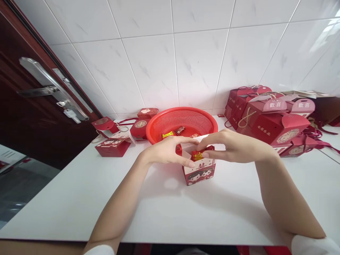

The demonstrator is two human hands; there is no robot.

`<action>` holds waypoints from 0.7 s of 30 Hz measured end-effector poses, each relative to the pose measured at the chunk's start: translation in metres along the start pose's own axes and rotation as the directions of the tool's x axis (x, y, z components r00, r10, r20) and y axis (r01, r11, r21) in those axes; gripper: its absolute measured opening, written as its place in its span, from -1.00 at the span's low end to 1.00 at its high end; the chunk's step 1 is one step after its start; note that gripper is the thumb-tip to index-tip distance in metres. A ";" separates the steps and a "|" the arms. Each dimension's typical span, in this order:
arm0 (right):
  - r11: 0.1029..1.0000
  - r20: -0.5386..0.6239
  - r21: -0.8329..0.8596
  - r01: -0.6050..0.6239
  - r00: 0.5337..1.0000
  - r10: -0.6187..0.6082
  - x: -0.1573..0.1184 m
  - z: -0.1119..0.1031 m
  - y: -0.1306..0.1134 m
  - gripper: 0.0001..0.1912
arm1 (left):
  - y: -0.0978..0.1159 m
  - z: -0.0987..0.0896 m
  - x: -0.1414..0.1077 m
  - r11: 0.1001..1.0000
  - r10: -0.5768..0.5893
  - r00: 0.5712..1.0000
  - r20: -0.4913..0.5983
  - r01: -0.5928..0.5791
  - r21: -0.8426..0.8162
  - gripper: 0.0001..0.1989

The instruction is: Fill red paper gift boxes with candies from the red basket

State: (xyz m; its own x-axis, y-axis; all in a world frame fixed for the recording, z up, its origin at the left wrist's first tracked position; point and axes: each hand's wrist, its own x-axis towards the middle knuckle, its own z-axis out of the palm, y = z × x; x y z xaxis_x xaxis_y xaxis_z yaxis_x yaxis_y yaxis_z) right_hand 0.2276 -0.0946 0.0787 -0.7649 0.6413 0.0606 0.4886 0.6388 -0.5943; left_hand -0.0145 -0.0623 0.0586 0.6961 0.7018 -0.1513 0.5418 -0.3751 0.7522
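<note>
A small red-and-white candy box [201,174], printed with two cartoon figures, stands upright on the table with its top flaps raised. Inside its opening shows a red wrapped candy [198,155] with gold lettering. My left hand [166,150] grips the box from the left, thumb at the front flap and fingers reaching to the back flap. From the right, my right hand [230,146] pinches round the top, its fingertips at the back flap and its thumb over the candy. Just behind the box sits a red plastic basket [183,115] holding a few wrapped sweets [180,130].
A pile of red gift boxes [268,122] with cord handles and ribbons is stacked at the right against the tiled wall [148,63]. Several more red boxes [113,147] stand at the left. The white table [170,219] ends near me; a dark door [34,99] is on the left.
</note>
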 end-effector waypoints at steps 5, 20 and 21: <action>0.998 0.224 0.063 0.016 0.974 -0.030 0.012 0.013 0.004 -0.51 | -0.001 -0.001 0.000 1.000 0.014 1.000 0.010 -0.014 0.007 -0.21; 0.997 0.039 0.054 0.055 0.998 -0.057 0.003 0.001 0.003 -0.70 | -0.005 0.002 0.000 0.980 0.189 0.981 -0.045 -0.185 0.076 -0.47; 0.998 0.018 0.044 0.052 0.998 -0.053 0.002 0.000 0.002 -0.71 | -0.004 0.003 0.000 0.974 0.211 0.976 -0.051 -0.206 0.089 -0.49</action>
State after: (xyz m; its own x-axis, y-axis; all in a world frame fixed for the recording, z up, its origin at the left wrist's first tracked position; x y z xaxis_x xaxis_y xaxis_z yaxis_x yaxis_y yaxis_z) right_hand 0.2274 -0.0920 0.0779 -0.7972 0.5987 0.0778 0.4287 0.6522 -0.6251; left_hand -0.0153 -0.0632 0.0539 0.7697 0.6369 0.0443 0.4262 -0.5642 0.7071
